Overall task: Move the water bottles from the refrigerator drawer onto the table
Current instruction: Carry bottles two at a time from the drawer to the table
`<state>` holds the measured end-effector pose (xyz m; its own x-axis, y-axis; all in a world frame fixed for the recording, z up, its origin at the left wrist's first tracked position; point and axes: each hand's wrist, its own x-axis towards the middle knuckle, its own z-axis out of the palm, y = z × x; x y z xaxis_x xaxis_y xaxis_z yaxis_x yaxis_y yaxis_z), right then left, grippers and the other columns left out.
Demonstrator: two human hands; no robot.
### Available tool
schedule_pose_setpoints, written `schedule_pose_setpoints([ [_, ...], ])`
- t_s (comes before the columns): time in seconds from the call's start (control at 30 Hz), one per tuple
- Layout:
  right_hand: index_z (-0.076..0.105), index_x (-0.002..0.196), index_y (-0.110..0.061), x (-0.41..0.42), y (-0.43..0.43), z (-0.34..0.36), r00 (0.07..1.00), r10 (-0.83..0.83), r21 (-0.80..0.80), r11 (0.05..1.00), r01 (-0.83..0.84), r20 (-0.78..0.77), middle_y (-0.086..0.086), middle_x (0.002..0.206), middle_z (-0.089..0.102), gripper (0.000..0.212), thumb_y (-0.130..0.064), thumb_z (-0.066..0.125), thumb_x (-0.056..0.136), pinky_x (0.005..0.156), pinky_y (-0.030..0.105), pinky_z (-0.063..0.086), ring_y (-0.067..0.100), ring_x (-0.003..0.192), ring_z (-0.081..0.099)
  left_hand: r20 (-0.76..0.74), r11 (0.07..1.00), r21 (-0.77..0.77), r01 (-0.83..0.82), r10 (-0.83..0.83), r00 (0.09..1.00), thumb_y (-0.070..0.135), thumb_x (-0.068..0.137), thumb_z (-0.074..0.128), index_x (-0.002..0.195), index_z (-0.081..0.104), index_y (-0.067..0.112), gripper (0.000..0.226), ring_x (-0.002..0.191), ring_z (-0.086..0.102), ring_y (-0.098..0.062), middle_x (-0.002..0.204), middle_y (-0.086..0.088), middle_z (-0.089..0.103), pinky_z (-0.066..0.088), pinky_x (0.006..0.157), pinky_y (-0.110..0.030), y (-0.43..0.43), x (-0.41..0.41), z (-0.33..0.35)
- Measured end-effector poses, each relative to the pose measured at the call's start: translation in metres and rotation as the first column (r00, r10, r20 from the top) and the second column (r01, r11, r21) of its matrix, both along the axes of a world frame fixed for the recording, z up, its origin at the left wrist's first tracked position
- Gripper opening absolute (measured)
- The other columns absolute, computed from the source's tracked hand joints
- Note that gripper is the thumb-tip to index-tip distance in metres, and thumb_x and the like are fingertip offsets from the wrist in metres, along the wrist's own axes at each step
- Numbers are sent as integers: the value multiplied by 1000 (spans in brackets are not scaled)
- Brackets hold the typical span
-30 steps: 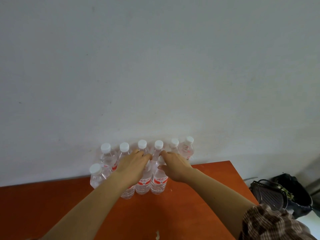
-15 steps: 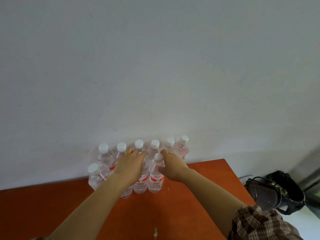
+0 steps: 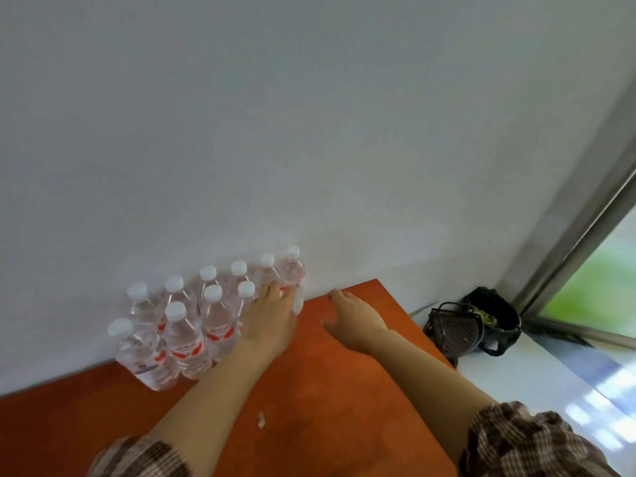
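Several clear water bottles (image 3: 182, 339) with white caps and red labels stand in two rows on the orange table (image 3: 327, 390), tight against the white wall. My left hand (image 3: 270, 321) is at the right end of the group, fingers stretched out in front of the last back-row bottle (image 3: 292, 270). It closes around nothing; whether the fingertips touch that bottle I cannot tell. My right hand (image 3: 354, 315) hovers over bare table to the right of the bottles, fingers spread and empty.
The table's right edge (image 3: 413, 318) runs close to my right arm. Beyond it on the floor sit a dark basket (image 3: 454, 328) and a black bin (image 3: 495, 315) by a window frame. A small white scrap (image 3: 261, 420) lies on the table.
Both hands have let go of the front-row bottles and shifted right. The right hand has come away over bare table, and the view has swung right.
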<state>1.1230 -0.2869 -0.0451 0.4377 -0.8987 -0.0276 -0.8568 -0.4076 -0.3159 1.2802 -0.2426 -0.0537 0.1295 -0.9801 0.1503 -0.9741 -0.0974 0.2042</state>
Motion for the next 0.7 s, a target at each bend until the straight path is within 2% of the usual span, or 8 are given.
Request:
schedule_pose_setpoints([
  [0.13, 39, 138, -12, -92, 30, 10, 992, -118, -28, 993, 116, -55, 8, 137, 48, 53, -32, 58, 92, 91, 38, 46, 28, 120, 51, -49, 991, 100, 86, -82, 995, 16, 91, 44, 137, 41, 14, 46, 127, 37, -28, 136, -10, 43, 42, 97, -40, 7, -88, -4],
  [0.3, 41, 134, -11, -227, 86, 13, 948, -287, -100, 956, 276, -135, 8, 132, 48, 51, -37, 55, 93, 95, 42, 42, 28, 122, 45, -56, 968, 92, 233, -229, 972, 21, 91, 43, 136, 42, 16, 45, 124, 38, -26, 135, -8, 43, 44, 94, -37, 30, -217, 3],
  [0.43, 43, 131, -15, -340, 150, 12, 875, -457, -151, 888, 435, -162, 7, 131, 47, 50, -42, 55, 91, 98, 44, 40, 28, 123, 43, -91, 931, 81, 356, -349, 933, 23, 91, 43, 134, 44, 15, 44, 126, 37, -27, 138, -9, 40, 43, 96, -38, 70, -334, 12],
  [0.53, 40, 136, -16, -423, 209, 12, 812, -558, -155, 829, 537, -173, 8, 136, 46, 55, -43, 55, 91, 100, 44, 40, 28, 125, 43, -124, 886, 107, 451, -439, 890, 27, 92, 44, 138, 40, 15, 48, 130, 34, -29, 144, -11, 35, 40, 99, -41, 118, -427, 12],
  [0.7, 40, 137, -15, -554, 316, 16, 668, -714, -157, 699, 698, -208, 9, 140, 44, 55, -43, 54, 92, 100, 45, 39, 29, 127, 42, -67, 760, 80, 645, -641, 764, 33, 95, 43, 141, 38, 16, 49, 130, 35, -29, 145, -12, 36, 39, 101, -40, 198, -572, 14],
])
